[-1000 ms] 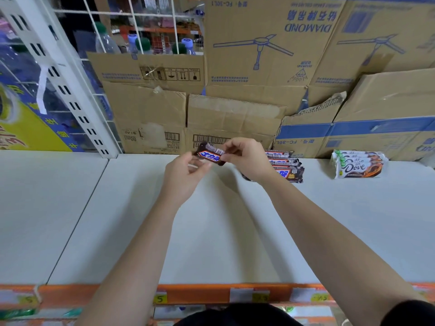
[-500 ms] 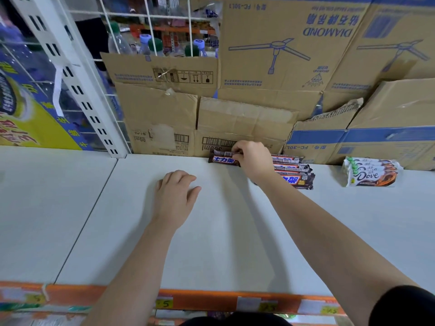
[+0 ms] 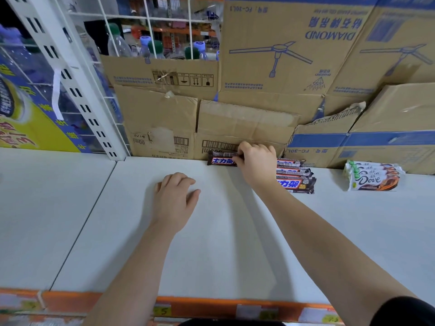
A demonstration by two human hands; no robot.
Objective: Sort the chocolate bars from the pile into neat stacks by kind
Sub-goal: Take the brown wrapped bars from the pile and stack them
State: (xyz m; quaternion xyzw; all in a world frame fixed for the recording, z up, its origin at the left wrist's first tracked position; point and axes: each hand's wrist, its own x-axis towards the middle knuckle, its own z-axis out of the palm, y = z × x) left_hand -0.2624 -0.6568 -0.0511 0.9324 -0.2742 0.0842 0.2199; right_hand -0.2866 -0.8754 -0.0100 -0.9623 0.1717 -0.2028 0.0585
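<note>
L hand (image 3: 175, 201) dropped to shelf (image 3: 211, 255); R fingers (image 3: 244, 150) pinch bar (image 3: 222, 160).

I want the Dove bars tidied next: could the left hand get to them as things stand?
Probably not easily. The left hand rests flat on the shelf, and the right arm crosses the way to the Dove bars while the right hand grips a Snickers bar.

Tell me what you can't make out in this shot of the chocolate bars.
Head view only.
Right end of the bar: the right hand grips over it.
Left end of the brown stack: behind that wrist.
Count of the Dove stack: wrappers overlap.
Price tags on the shelf edge: blurred.
</note>
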